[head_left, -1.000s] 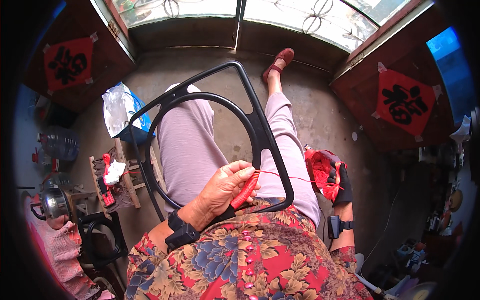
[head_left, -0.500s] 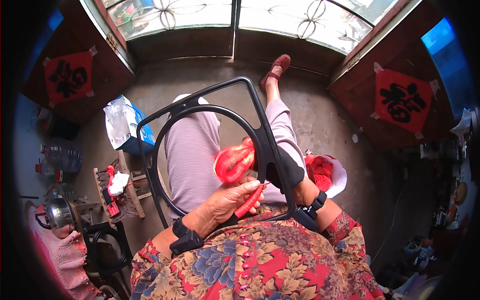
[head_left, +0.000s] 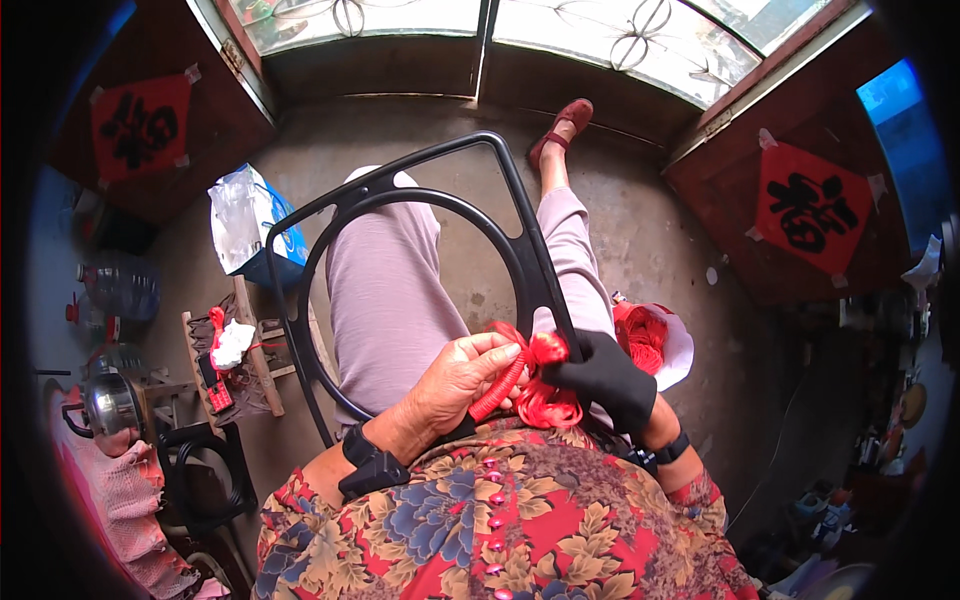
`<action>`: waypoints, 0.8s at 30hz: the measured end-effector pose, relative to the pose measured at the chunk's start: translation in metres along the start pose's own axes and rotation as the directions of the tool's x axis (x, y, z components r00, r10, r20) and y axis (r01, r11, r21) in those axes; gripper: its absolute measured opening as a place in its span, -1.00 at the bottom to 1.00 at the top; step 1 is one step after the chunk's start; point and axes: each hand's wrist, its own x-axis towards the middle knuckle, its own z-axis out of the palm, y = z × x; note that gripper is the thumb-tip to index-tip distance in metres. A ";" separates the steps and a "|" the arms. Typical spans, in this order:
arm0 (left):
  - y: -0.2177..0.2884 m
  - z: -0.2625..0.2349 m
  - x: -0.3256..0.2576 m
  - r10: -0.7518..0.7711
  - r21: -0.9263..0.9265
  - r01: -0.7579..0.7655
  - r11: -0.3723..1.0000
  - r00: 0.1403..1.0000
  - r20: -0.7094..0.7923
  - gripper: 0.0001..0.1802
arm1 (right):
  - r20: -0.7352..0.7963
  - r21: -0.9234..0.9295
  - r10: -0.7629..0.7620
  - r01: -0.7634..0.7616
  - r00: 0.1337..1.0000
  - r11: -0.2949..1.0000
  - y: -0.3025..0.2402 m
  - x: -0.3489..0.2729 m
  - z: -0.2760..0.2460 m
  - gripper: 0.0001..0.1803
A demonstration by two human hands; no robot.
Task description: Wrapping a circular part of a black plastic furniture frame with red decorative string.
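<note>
A black plastic frame (head_left: 505,195) with a round opening rests across my lap. My left hand (head_left: 455,380) pinches the red-wrapped part of the frame's near edge and the red cord (head_left: 545,375) beside it. My right hand (head_left: 605,380), in a black glove, grips the frame's right bar and a loose bunch of the same red cord. The cord loops between both hands, just above my flowered shirt.
A bowl with a red cord coil (head_left: 650,340) sits by my right knee. A small wooden stool (head_left: 235,360) with red items, a blue and white bag (head_left: 250,225), a metal kettle (head_left: 105,400) and a water bottle (head_left: 120,285) stand to my left on the concrete floor.
My gloved right hand has come up from my right side onto the frame with a bunch of red cord. The left hand stays on the frame's near edge.
</note>
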 end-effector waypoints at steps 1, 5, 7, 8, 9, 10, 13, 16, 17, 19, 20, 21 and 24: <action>0.000 0.001 0.000 -0.005 0.033 0.006 0.999 0.999 -0.032 -0.82 | -0.058 -0.030 0.019 -0.020 0.998 0.999 0.003 -0.007 0.003 -0.57; 0.000 -0.003 0.001 -0.006 0.068 0.008 0.998 1.000 -0.023 -0.80 | -0.085 0.388 0.023 0.012 0.996 0.922 0.009 -0.022 0.010 -0.65; 0.000 -0.001 0.000 -0.020 0.062 0.022 0.998 0.999 -0.033 -0.81 | -0.101 0.397 0.012 0.030 0.995 0.917 0.021 -0.025 -0.006 -0.65; 0.000 -0.002 0.001 -0.032 0.055 0.034 0.998 0.999 -0.042 -0.81 | -0.115 0.404 0.000 0.047 0.993 0.913 0.027 -0.028 -0.016 -0.64; 0.000 -0.003 0.002 -0.032 0.055 0.034 0.998 0.998 -0.046 -0.81 | -0.286 -0.059 -0.346 0.344 0.893 0.937 0.034 -0.043 -0.017 -0.64; 0.002 0.000 0.002 -0.028 0.041 0.029 0.999 0.999 -0.032 -0.82 | -0.470 0.456 -0.122 0.359 0.874 0.814 0.084 -0.045 -0.035 -0.61; 0.001 -0.002 0.000 -0.007 0.002 0.007 1.000 0.999 -0.036 -0.83 | -0.451 0.728 -0.025 0.384 0.892 0.568 0.093 -0.057 -0.057 -0.58; 0.002 0.000 0.002 -0.005 -0.032 0.004 0.999 0.999 -0.038 -0.84 | -0.451 0.806 -0.051 0.431 0.891 0.405 0.137 -0.061 -0.090 -0.61; 0.002 0.000 0.002 -0.005 -0.051 0.003 0.999 0.999 -0.052 -0.84 | -0.541 0.743 0.061 0.442 0.839 0.503 0.137 -0.062 -0.090 -0.60; 0.003 0.000 0.002 -0.011 -0.071 0.007 0.997 0.999 -0.049 -0.85 | -0.592 0.633 0.117 0.370 0.797 0.680 0.131 -0.058 -0.091 -0.59; 0.003 0.001 0.003 -0.019 -0.089 0.015 0.996 0.999 -0.042 -0.85 | -0.554 0.578 0.080 0.314 0.829 0.753 0.127 -0.054 -0.094 -0.58; 0.004 0.001 0.004 -0.024 -0.080 0.021 0.997 0.999 -0.033 -0.85 | -0.611 0.423 -0.053 0.383 0.790 0.821 0.147 -0.046 -0.106 -0.70; 0.004 0.000 0.005 -0.033 -0.068 0.030 0.997 0.999 -0.042 -0.87 | -0.640 0.042 -0.163 0.246 0.751 0.968 0.084 -0.014 -0.082 -0.67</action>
